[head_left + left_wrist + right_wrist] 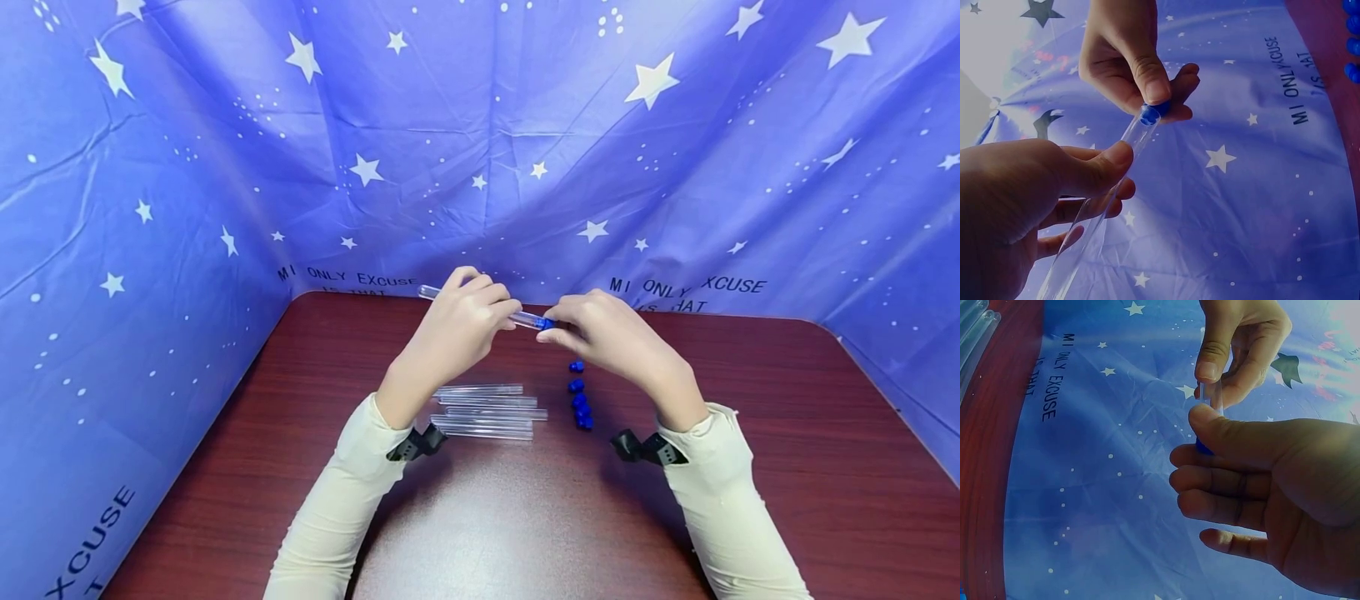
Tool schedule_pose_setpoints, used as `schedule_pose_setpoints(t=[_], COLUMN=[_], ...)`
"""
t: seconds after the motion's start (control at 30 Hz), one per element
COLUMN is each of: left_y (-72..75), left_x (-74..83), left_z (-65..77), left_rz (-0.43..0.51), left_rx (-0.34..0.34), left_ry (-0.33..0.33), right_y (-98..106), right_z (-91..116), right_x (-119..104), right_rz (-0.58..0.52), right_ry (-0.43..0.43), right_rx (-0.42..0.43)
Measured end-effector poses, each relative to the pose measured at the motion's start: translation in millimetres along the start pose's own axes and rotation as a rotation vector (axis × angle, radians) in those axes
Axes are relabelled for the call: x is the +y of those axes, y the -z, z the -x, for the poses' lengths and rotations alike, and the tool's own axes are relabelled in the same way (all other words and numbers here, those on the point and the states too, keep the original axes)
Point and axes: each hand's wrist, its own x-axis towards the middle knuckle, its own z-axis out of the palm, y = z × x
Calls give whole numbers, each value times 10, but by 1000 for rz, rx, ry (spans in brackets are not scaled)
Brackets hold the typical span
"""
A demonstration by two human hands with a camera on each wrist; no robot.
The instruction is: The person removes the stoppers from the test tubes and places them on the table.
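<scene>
Above the far part of the table, my left hand (467, 321) pinches a clear test tube (1100, 206) between thumb and fingers. The tube slants, its rounded end up to the left and its mouth toward my right hand (611, 333). That hand pinches a blue stopper (1152, 111) between thumb and index finger, at the tube's mouth. In the left wrist view the stopper's ridged lower part shows inside the clear rim. From the right wrist view, only a bit of blue shows beneath the right thumb, and the other right fingers are spread apart.
Several clear test tubes (487, 427) lie side by side on the reddish-brown table (810, 467), below the left hand. Right of them stands a column of several blue stoppers (576, 386). A blue star-printed curtain (450, 100) borders the table's back and sides.
</scene>
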Motion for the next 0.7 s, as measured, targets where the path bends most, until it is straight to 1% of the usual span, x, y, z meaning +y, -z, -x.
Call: schedule_pose_setpoints(t=[0.13,0.33,0.5,0.7], left_y=[11,-5,-20,-20], left_x=[0,-1,4,5], left_z=[-3,-6,-3,-1], left_rz=[1,11,19,16], left_rx=[-4,-3,-8,-26], left_ry=[15,37,45,54], right_y=[16,-2,-9,3], right_z=[7,4,10,14], right_x=[-9,9,9,5], right_rz=[-15,-6,-11,-10], right_ry=[-8,15,27,10], right_rx=[10,29,25,15])
